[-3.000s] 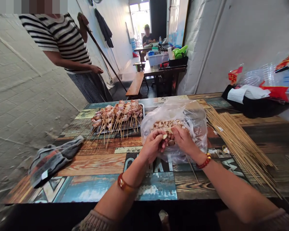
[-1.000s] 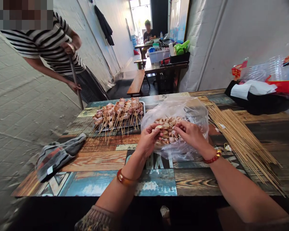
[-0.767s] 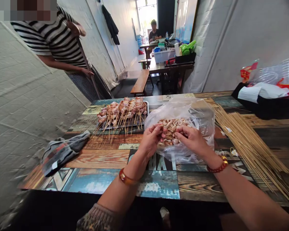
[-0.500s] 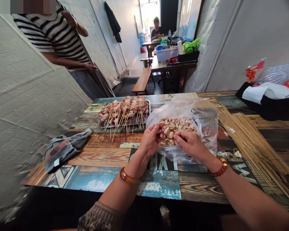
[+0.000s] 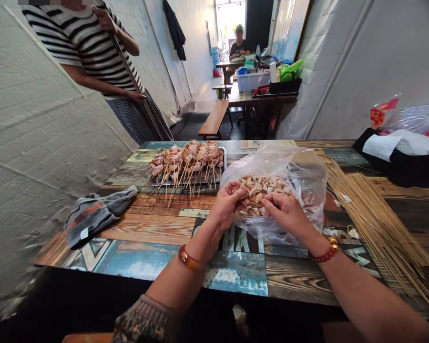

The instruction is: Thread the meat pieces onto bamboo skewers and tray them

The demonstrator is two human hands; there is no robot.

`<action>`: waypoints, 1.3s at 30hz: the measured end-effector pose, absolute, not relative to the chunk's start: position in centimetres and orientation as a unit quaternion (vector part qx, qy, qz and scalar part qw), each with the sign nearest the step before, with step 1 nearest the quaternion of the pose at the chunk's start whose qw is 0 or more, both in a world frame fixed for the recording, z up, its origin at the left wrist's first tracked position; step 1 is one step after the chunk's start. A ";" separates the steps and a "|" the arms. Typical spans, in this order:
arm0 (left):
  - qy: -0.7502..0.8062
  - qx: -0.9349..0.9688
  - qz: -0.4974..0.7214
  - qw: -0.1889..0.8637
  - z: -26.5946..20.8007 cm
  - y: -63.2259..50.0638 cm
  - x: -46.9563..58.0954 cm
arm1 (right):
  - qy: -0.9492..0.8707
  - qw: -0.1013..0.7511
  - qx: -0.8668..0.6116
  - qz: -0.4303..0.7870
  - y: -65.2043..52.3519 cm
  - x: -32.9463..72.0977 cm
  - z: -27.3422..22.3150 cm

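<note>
A clear plastic bag (image 5: pixel 312 190) lies spread on the table, holding a heap of pale brown meat pieces (image 5: pixel 268 183). At the heap's left side my left hand (image 5: pixel 229 202) is closed, pinching a small piece of the meat between thumb and fingers. My right hand (image 5: pixel 286 212) is closed too, its thumb and forefinger pressed together just over the heap's near right part. What sits between those right fingertips is too small to make out. Left of the bag, a metal tray (image 5: pixel 224 164) bears several loaded meat skewers (image 5: pixel 188 159), their sticks pointing toward me.
Bare bamboo sticks (image 5: pixel 375 219) lie in a long bundle at right. A grey cloth (image 5: pixel 100 214) rests on the table's left. Behind it stands a person in a striped shirt (image 5: pixel 100 52). Black and white cloth (image 5: pixel 389 147) and plastic packaging sit far right.
The view has shifted slightly. My left fingers have tilted a little toward the heap, and my right hand stays almost in place. The standing person's upper hand shows higher on the strap.
</note>
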State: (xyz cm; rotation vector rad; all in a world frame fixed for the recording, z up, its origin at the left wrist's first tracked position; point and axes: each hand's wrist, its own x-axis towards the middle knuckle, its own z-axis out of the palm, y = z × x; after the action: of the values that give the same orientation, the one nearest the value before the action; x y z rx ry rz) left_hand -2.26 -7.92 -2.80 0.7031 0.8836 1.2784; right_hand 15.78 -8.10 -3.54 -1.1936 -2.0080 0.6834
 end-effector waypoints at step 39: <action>0.411 0.358 0.643 0.537 -2.9 -7.5 -2.5 | -0.743 0.396 -0.460 0.282 -9.3 14.7 -3.3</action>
State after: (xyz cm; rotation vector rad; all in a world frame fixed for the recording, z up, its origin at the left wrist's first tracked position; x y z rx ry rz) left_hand -2.46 -7.46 -2.89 0.8526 0.9786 1.5314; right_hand 14.68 -9.27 -3.34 -1.1671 -1.8829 0.7136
